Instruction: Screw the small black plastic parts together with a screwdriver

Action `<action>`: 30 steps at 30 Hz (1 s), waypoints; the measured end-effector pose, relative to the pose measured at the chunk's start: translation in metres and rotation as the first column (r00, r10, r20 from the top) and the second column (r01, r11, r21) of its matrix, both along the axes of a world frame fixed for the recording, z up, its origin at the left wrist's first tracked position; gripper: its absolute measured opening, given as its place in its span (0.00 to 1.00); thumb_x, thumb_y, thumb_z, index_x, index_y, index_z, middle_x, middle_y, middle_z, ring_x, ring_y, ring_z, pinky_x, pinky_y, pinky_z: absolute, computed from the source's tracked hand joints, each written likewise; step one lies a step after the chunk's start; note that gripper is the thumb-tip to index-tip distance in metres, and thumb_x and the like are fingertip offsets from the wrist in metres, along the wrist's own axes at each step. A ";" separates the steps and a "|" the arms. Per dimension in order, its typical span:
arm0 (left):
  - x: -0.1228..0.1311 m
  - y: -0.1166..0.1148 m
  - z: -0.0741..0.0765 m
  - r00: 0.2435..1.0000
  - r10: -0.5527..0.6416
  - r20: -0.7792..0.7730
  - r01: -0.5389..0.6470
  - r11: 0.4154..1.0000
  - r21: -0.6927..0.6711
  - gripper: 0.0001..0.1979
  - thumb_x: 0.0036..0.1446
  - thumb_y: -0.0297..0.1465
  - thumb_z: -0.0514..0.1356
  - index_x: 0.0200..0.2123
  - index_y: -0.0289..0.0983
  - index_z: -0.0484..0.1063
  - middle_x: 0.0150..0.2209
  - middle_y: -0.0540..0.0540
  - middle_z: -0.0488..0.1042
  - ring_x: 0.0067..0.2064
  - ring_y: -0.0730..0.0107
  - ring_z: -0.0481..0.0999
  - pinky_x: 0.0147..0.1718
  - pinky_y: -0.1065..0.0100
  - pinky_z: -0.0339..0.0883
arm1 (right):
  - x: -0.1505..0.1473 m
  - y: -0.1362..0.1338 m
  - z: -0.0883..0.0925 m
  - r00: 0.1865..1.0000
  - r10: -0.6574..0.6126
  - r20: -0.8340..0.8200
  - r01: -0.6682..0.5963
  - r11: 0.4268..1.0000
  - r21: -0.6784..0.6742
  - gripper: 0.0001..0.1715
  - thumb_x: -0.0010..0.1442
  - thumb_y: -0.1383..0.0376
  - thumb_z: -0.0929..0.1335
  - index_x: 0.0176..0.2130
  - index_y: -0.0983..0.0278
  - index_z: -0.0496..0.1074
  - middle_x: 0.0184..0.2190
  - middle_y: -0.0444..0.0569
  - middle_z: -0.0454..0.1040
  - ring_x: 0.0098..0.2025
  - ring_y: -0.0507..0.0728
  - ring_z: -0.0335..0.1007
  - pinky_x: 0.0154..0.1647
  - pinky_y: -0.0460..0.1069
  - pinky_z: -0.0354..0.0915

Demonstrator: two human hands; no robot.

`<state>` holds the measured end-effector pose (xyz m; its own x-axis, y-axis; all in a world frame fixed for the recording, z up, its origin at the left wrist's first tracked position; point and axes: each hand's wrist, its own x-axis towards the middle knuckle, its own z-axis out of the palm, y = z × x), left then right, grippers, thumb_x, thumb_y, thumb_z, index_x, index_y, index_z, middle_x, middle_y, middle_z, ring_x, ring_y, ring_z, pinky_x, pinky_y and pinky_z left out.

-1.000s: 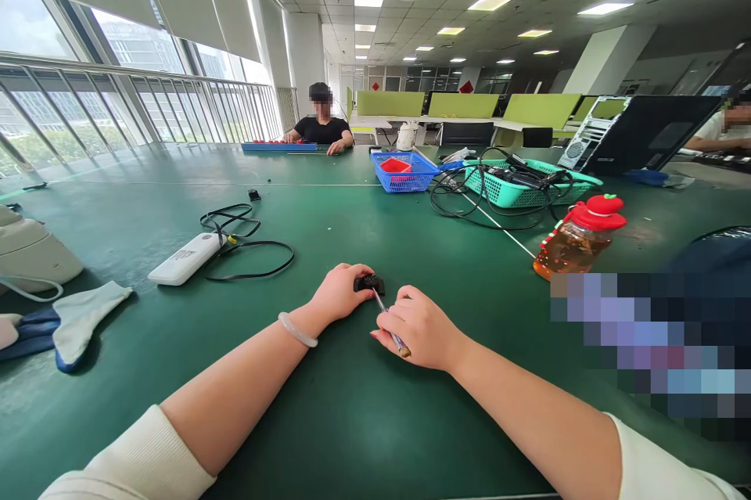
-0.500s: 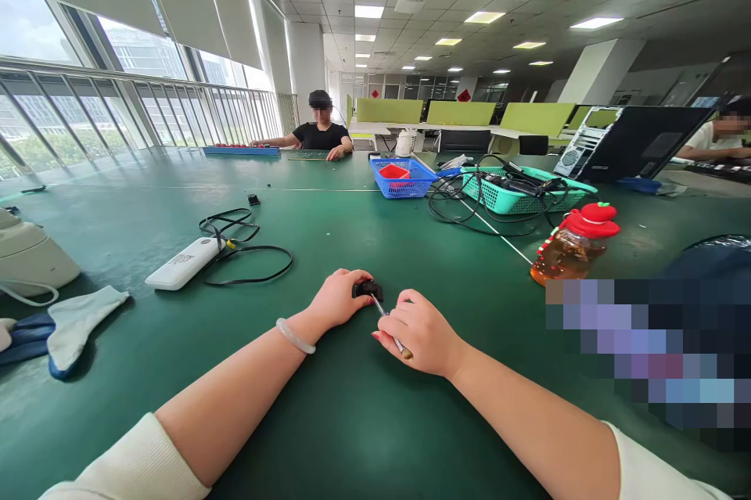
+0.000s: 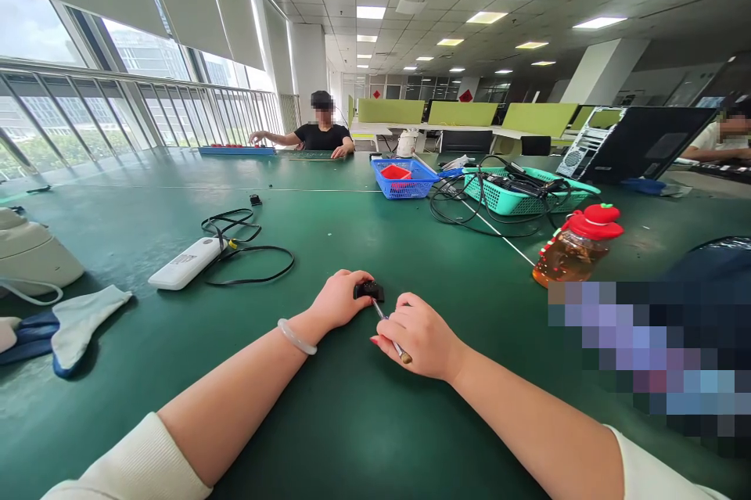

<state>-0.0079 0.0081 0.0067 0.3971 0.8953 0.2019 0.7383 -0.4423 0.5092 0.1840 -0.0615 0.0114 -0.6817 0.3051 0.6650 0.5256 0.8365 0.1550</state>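
Left hand [image 3: 340,300] comes first as I read the head view from left to right: its thumb and fingers are closed round the left end of a small black part [image 3: 369,292], which sits out over the middle of the green desk [image 3: 364,422]. From where I watch, the part lies just ahead and to the right of that palm, its long axis running roughly crosswise, with its right end free of the grip. I cannot tell whether its underside rests on the desk or is lifted a little. Next along, a slim tool [image 3: 380,311] slants from the part's near edge back toward me and to the right, so its axis cuts obliquely across the part's own; I see its far tip at that edge, though contact is too small for me to confirm. Right hand [image 3: 419,336] grasps the tool along its shaft, fingers curled in, the brownish end poking out on the near side. For me everything turns on that angle: the part lies ahead and to the left of the right hand, while the left is the nearer one, touching it; only the tool spans the short gap on the right. Farther right, well apart from both hands, I see a red-lidded bottle [image 3: 575,251] on the desk.
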 end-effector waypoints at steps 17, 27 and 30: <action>0.001 -0.001 0.002 1.000 0.006 -0.014 -0.007 1.000 -0.016 0.19 0.53 0.34 0.63 0.50 0.43 0.74 0.46 0.46 0.78 0.52 0.57 0.73 0.53 0.57 0.67 | 0.000 0.001 0.001 0.999 -0.049 -0.010 0.048 0.999 -0.010 0.16 0.66 0.66 0.62 0.26 0.62 0.65 0.17 0.40 0.64 0.21 0.50 0.54 0.38 0.50 0.55; 0.001 -0.001 0.002 1.000 0.013 -0.015 -0.013 1.000 -0.020 0.19 0.53 0.34 0.64 0.50 0.44 0.74 0.46 0.45 0.78 0.52 0.57 0.73 0.54 0.57 0.66 | -0.002 0.001 -0.002 0.999 -0.041 -0.005 0.041 0.999 0.028 0.17 0.67 0.66 0.62 0.25 0.63 0.66 0.18 0.40 0.63 0.22 0.51 0.53 0.38 0.50 0.54; 0.001 0.000 0.001 1.000 0.014 -0.017 -0.014 1.000 -0.015 0.19 0.53 0.33 0.64 0.50 0.44 0.74 0.46 0.45 0.78 0.53 0.57 0.72 0.55 0.57 0.66 | -0.004 0.001 -0.003 0.999 -0.044 0.006 0.043 0.998 0.050 0.18 0.67 0.65 0.62 0.25 0.63 0.66 0.18 0.40 0.63 0.22 0.51 0.53 0.38 0.50 0.54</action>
